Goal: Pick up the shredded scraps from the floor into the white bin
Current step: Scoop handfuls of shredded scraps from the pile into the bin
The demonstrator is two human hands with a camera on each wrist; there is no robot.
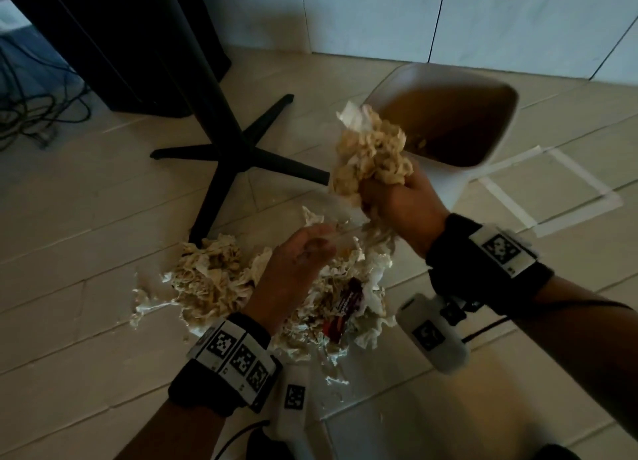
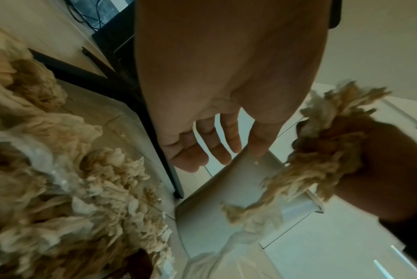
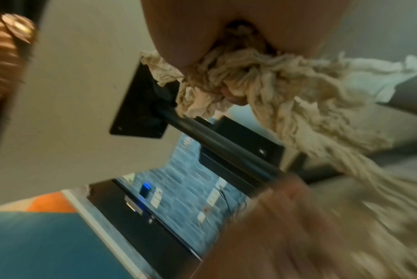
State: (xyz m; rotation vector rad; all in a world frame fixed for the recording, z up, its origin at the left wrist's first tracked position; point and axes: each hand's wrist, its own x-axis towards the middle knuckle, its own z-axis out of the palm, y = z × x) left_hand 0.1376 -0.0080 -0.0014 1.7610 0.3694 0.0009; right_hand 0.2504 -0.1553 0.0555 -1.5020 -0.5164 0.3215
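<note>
**Q.** What stage of the clearing does the figure show?

**A.** Mid-task. The right hand (image 1: 397,200) is closed round a clump of scraps (image 1: 373,155), raised beside the near rim of the white bin (image 1: 497,142); the clump is not yet inside. Judged from its position, a drop into the bin is the step in hand.

**Q.** And the other hand?

**A.** The left hand (image 1: 293,273) hovers over the pile of shredded scraps (image 1: 207,280) on the floor (image 1: 86,218), fingers (image 2: 226,149) spread and relaxed, holding nothing.

**Q.** What has been done?

**A.** The bin's interior is dim; a few pale bits seem to lie near its bottom, though how much it holds cannot be told.

**Q.** What remains?

**A.** Most of the work, apparently. A broad heap lies beside the black table base (image 1: 238,148), with a dark red wrapper (image 1: 345,307) among it and stray shreds at the edges.
</note>
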